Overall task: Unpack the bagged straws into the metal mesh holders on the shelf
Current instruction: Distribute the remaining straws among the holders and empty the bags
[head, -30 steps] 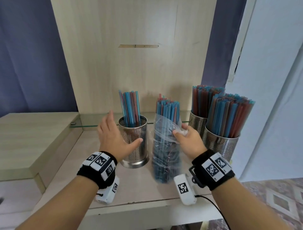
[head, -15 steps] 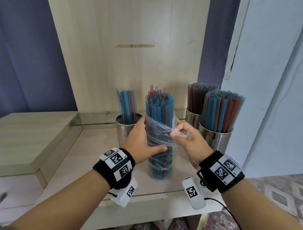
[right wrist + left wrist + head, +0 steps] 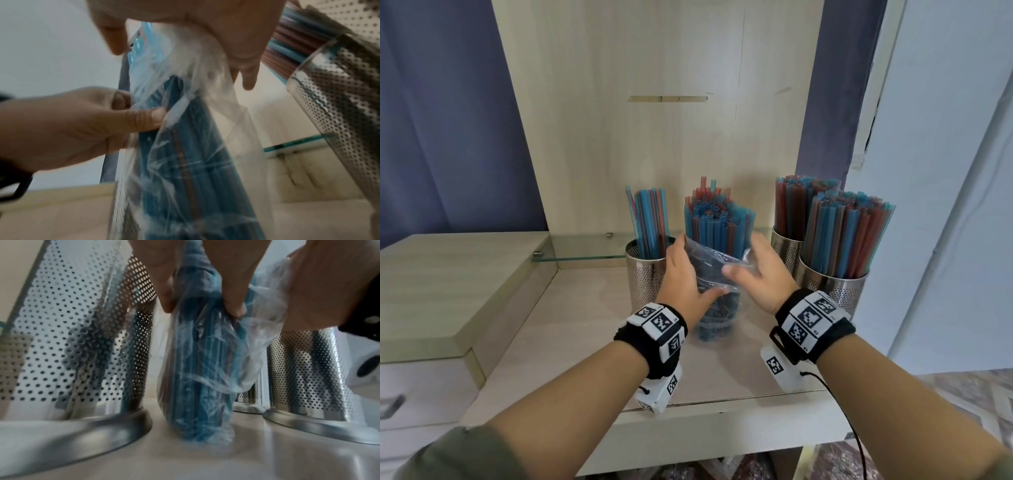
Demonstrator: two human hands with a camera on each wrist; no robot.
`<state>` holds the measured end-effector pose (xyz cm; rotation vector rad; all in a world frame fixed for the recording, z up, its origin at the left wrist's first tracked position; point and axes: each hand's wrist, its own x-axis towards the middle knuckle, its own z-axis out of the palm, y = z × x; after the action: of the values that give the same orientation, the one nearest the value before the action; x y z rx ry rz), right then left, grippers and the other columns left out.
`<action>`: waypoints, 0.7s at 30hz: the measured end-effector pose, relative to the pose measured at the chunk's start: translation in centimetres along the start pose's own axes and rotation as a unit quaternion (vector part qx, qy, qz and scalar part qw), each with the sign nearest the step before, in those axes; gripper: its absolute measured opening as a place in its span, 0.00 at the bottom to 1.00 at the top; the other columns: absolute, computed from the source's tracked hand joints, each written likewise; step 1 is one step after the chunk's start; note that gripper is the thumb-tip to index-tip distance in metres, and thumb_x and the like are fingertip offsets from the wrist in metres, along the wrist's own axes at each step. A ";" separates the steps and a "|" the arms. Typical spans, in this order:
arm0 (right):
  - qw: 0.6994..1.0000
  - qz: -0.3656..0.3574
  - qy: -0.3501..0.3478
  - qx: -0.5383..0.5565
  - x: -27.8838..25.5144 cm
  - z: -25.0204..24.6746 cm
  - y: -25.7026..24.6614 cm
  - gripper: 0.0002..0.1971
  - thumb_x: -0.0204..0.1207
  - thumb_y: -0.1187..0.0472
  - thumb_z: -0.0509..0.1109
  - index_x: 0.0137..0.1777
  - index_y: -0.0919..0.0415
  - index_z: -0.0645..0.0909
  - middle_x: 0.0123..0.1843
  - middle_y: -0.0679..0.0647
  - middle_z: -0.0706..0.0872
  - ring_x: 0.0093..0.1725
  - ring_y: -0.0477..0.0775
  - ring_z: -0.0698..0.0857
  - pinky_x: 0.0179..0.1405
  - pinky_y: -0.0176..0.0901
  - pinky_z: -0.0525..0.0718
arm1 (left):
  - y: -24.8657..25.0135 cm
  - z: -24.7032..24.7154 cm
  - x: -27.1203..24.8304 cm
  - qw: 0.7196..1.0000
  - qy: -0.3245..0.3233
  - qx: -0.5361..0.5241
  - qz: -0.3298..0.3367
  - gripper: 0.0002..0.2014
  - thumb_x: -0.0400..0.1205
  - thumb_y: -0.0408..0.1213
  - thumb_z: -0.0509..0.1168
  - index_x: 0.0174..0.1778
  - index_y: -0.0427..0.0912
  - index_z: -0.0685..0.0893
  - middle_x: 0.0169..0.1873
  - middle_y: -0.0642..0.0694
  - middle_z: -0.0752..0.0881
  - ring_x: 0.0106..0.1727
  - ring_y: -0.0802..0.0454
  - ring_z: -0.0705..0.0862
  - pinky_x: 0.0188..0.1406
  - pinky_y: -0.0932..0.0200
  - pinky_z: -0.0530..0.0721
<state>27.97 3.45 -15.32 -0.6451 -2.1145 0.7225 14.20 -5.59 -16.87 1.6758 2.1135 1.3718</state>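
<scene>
A clear plastic bag of blue and red straws (image 3: pixel 717 308) stands upright on the wooden shelf (image 3: pixel 592 325), with the straw tops (image 3: pixel 717 219) sticking out above its rumpled mouth. My left hand (image 3: pixel 693 270) grips the bag from the left, thumb across the front; the left wrist view shows its fingers (image 3: pixel 234 305) pressing into the bag (image 3: pixel 197 369). My right hand (image 3: pixel 744 255) curls round the loose plastic on the right, which runs between thumb and fingers in the right wrist view (image 3: pixel 183 67). A mesh holder (image 3: pixel 650 277) with few straws stands just left.
Two full mesh holders stand to the right, one in front (image 3: pixel 832 291) and one behind (image 3: pixel 786 250), close to my right wrist. A glass ledge (image 3: pixel 585 250) runs along the back left. A raised wooden step (image 3: pixel 448 291) borders the shelf on the left.
My left hand left the left holder and took hold of the bag. The right hand shifted on the plastic, which now sits lower, with more of the straws bare above it.
</scene>
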 end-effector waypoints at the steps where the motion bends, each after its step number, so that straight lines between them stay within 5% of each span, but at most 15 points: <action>1: 1.000 -0.008 -0.027 -0.005 0.0 0.2 0.0 0.34 0.65 0.37 0.74 0.67 0.52 0.69 0.59 0.49 0.79 0.61 0.49 0.79 0.58 0.44 0.78 | -0.1 0.1 0.1 1.000 0.008 -0.005 -0.005 0.54 0.74 0.39 0.78 0.85 0.34 0.44 0.83 0.39 0.55 0.84 0.48 0.56 0.75 0.67 0.53; 3: 0.998 0.009 -0.052 -0.044 -0.2 0.6 0.2 0.47 0.57 0.31 0.80 0.70 0.54 0.64 0.59 0.47 0.79 0.59 0.46 0.81 0.55 0.41 0.81 | 0.0 0.3 0.3 1.000 0.005 -0.007 -0.023 0.52 0.76 0.34 0.75 0.85 0.37 0.43 0.84 0.41 0.54 0.83 0.48 0.58 0.74 0.67 0.54; 5: 0.997 0.029 -0.040 -0.061 -0.3 0.9 0.5 0.46 0.55 0.34 0.83 0.66 0.54 0.64 0.54 0.42 0.79 0.52 0.41 0.81 0.47 0.33 0.79 | 0.1 0.1 0.3 0.999 -0.025 -0.012 -0.031 0.54 0.74 0.35 0.77 0.85 0.41 0.43 0.83 0.41 0.57 0.81 0.48 0.63 0.75 0.65 0.60; 8: 0.998 0.055 -0.016 -0.023 0.0 1.2 1.3 0.44 0.58 0.42 0.86 0.66 0.50 0.63 0.58 0.39 0.79 0.58 0.42 0.80 0.56 0.35 0.78 | 0.0 -0.7 0.4 0.995 -0.096 0.037 -0.016 0.57 0.68 0.34 0.81 0.84 0.40 0.48 0.79 0.39 0.64 0.77 0.43 0.68 0.70 0.62 0.66; 11: 0.998 0.057 0.016 0.009 0.5 1.8 1.8 0.49 0.58 0.50 0.88 0.74 0.54 0.63 0.63 0.43 0.79 0.64 0.46 0.80 0.62 0.39 0.77 | 0.8 -2.9 0.7 0.981 -0.163 0.106 0.003 0.36 0.77 0.32 0.72 0.78 0.35 0.62 0.66 0.37 0.77 0.65 0.44 0.78 0.65 0.58 0.74; 14: 0.997 0.055 0.041 0.018 1.2 2.7 2.3 0.48 0.58 0.53 0.88 0.75 0.55 0.64 0.64 0.43 0.79 0.66 0.47 0.80 0.67 0.44 0.79 | 1.3 -5.2 1.9 0.992 -0.110 0.063 0.013 0.30 0.79 0.34 0.69 0.77 0.36 0.67 0.61 0.47 0.80 0.61 0.51 0.81 0.63 0.51 0.83; 17: 0.997 0.064 0.051 0.015 2.0 3.4 2.8 0.46 0.58 0.51 0.88 0.73 0.53 0.66 0.64 0.44 0.81 0.64 0.47 0.81 0.67 0.49 0.81 | 2.2 -6.5 3.4 0.996 -0.030 0.071 0.047 0.37 0.80 0.46 0.70 0.83 0.40 0.64 0.72 0.47 0.78 0.67 0.51 0.81 0.68 0.50 0.81; 21: 0.997 0.057 0.055 -0.010 2.6 3.9 3.1 0.47 0.59 0.51 0.87 0.75 0.52 0.65 0.65 0.46 0.78 0.64 0.45 0.79 0.64 0.39 0.78 | 3.0 -6.4 4.8 0.993 -0.026 0.102 0.045 0.39 0.77 0.57 0.71 0.79 0.40 0.68 0.72 0.44 0.79 0.72 0.47 0.77 0.70 0.53 0.75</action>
<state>24.00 6.26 -18.05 -0.8042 -1.9989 0.7114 10.75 -5.32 -9.04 1.8809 2.2408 1.1532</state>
